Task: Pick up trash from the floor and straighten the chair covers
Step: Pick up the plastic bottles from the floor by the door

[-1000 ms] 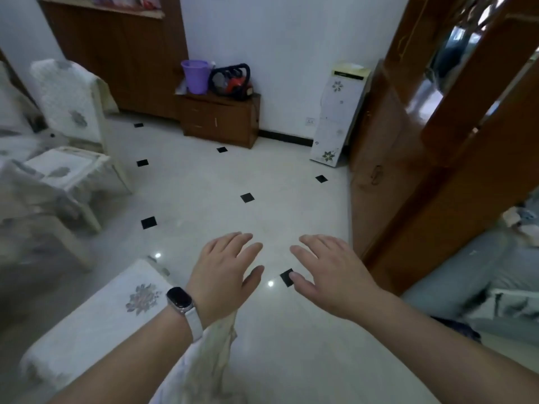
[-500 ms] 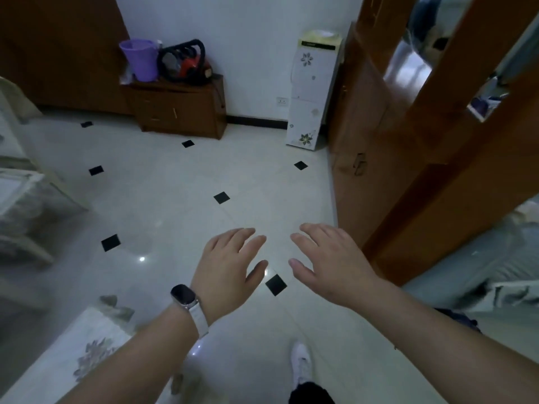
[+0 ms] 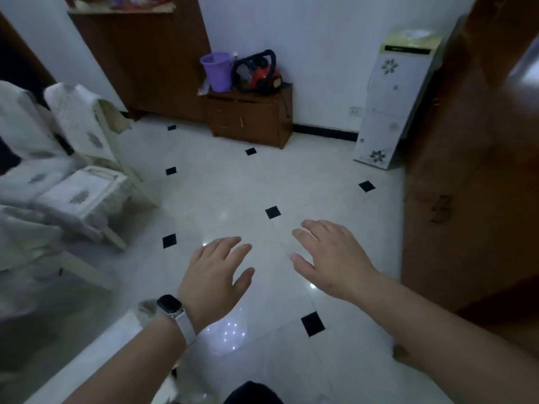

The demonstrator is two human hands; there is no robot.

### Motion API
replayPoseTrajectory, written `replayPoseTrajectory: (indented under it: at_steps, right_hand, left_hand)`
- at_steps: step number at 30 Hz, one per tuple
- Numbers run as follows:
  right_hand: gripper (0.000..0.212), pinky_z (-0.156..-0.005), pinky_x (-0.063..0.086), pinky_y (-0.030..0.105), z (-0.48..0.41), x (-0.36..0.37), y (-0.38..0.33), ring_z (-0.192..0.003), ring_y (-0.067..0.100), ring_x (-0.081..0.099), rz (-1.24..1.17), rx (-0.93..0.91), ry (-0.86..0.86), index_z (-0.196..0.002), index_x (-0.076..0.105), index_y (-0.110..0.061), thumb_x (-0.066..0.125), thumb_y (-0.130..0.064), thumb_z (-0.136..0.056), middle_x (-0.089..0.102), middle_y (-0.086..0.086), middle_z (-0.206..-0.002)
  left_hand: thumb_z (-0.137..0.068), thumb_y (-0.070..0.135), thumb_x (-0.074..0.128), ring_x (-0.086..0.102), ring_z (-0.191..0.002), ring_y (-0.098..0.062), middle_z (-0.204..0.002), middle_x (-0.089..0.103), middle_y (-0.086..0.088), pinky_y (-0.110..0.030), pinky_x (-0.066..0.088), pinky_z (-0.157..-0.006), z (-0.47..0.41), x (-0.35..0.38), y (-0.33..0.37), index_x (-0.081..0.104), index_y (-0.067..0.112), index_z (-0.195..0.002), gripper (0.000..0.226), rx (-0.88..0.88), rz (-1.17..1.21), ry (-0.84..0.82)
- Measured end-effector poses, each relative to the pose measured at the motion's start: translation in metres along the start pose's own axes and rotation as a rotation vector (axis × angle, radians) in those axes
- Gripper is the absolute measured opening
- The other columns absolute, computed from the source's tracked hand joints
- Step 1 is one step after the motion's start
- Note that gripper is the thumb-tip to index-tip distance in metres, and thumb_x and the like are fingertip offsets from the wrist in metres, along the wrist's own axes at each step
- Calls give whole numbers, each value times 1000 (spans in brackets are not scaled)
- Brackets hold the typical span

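1. Chair covers, white with grey flower prints, sit on the chairs to the left, well apart from both hands.
2. Left hand and right hand hover side by side, palms down over the floor. Their fingers are loosely spread and hold nothing.
3. One watch with a dark face and a pale strap is on the left wrist.
4. Just beside that forearm, at lower left, is one more covered seat. It is blurred.
5. Seven small black diamond tiles show in the pale floor. One of them lies just beyond the right fingertips.
6. Two covered chair backs are clear. The rest of that group is too blurred to count.
7. By the back wall, one low wooden cabinet carries one purple bucket and one red-and-black object.
8. One tall white flowered panel leans at the right. The writing on its dark top strip is too small to read.
9. A wooden door fills the right side.
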State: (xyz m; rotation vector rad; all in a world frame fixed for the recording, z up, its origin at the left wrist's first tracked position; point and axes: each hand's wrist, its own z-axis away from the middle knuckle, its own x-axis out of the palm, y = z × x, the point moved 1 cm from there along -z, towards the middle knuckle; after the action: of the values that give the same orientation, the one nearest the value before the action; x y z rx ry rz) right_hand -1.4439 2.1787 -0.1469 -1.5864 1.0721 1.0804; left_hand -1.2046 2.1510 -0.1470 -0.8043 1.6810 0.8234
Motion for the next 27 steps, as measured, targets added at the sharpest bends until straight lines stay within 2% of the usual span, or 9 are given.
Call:
replayPoseTrajectory:
  at_steps: [4,9,13,17,20,24,27]
  right_hand:
    - [45,-91,48,43,-53,21,1,-107,31,61,9,-70,-46,-116,67,-11,51,-43,-88,64,11,-121]
    - [48,-86,51,40,-137,42,-1,-102,29,63,39,-131,-47,-111,69,-13,43,-46,-87,66,9,-116]
    - [46,-90,47,41,-219,46,4,-107,29,60,86,-103,-75,-112,67,-13,46,-45,-87,64,8,-120]
    - [43,-91,45,40,-307,41,-8,-109,29,59,135,-61,-52,-114,66,-14,50,-44,-87,62,8,-123]
    - [48,-94,43,41,-356,40,-22,-113,29,57,142,-66,-47,-121,64,-15,47,-46,-89,60,8,-129]
    - [45,-95,44,42,-408,47,-35,-114,31,58,146,-106,-52,-120,65,-14,54,-44,-90,61,11,-129]
    - [46,-101,37,41,-464,53,-40,-123,30,51,162,-158,-93,-127,60,-15,53,-46,-93,53,10,-138]
  left_hand:
    - [-87,42,56,61,-110,-29,-123,65,-5,-43,48,-93,-22,14,-31,66,17,-121,43,-85,15,9]
    - [-84,37,64,62,-109,-29,-121,66,-5,-43,48,-92,-71,38,-87,67,17,-119,40,-138,58,40]
    - [-84,35,64,61,-111,-31,-122,65,-7,-44,48,-94,-137,44,-144,66,16,-119,40,-144,111,53]
    - [-85,35,66,60,-112,-29,-123,64,-5,-44,47,-94,-207,34,-210,65,18,-121,39,-79,124,106]
    - [-86,33,69,59,-114,-31,-125,63,-7,-46,46,-94,-249,26,-254,65,17,-122,40,-80,109,125]
    - [-88,40,59,59,-112,-27,-124,63,-4,-43,45,-93,-279,17,-295,64,19,-122,40,-101,138,181]
    - [-89,44,51,60,-110,-28,-122,64,-5,-43,46,-93,-294,17,-331,66,17,-120,44,-144,153,197]
